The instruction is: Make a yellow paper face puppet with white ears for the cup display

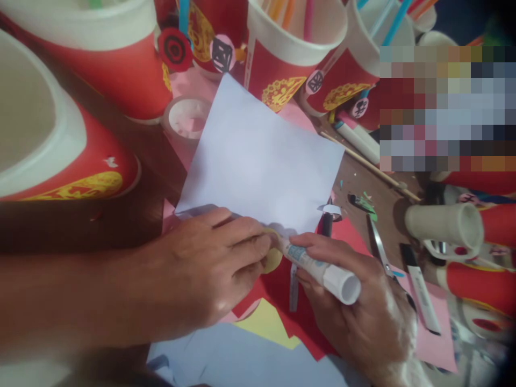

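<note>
My right hand (346, 290) grips a white glue stick (308, 263) with blue print, tilted so its far end points to the left. That end meets a small yellow paper piece (273, 261), pinched in the fingers of my left hand (226, 258). Part of the yellow piece is hidden by those fingers. Just beyond both hands lies a sheet of white paper (262, 156). Beneath the hands are red paper (278, 290), a larger yellow paper sheet (268, 320) and pale blue-white paper (226, 357).
Red-and-white paper cups (296, 59) line the back, with a large cup (68, 145) at left. A tape roll (186, 118) sits by the white sheet. Scissors (381, 242), a marker (421, 295), a wooden stick (379, 172) and a beige cylinder (443, 226) lie at right.
</note>
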`<state>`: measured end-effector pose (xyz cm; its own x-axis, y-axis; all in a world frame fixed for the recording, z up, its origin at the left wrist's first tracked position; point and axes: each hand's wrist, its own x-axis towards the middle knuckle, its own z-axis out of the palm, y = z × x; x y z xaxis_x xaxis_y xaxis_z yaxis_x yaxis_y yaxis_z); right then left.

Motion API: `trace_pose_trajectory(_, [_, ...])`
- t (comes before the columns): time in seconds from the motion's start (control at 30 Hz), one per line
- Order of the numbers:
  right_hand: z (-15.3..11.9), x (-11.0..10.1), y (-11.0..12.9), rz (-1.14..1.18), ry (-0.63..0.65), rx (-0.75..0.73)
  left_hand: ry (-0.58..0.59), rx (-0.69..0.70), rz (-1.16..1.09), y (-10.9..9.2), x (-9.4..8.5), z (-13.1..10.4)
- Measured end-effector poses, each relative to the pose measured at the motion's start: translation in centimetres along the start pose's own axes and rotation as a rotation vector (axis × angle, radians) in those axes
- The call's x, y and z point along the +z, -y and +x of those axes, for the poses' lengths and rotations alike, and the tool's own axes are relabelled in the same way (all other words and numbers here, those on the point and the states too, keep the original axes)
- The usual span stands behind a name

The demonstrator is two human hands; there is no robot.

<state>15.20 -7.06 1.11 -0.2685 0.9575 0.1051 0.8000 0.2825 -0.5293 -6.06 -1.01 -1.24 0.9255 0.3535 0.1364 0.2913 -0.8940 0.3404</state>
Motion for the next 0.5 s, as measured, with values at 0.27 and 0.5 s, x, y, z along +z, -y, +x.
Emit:
trace_pose_trajectory(0.27, [-0.04, -0.34, 0.49, -0.035, 0.024, 0.012, -0.007, 0.022, 0.031, -0.03, 0.29, -0.3])
trace_pose_trajectory(0.5, [-0.68, -0.22, 0.59, -0.008, 0.023, -0.021, -0.016, -0.003, -0.065, 0.0, -0.04, -0.11])
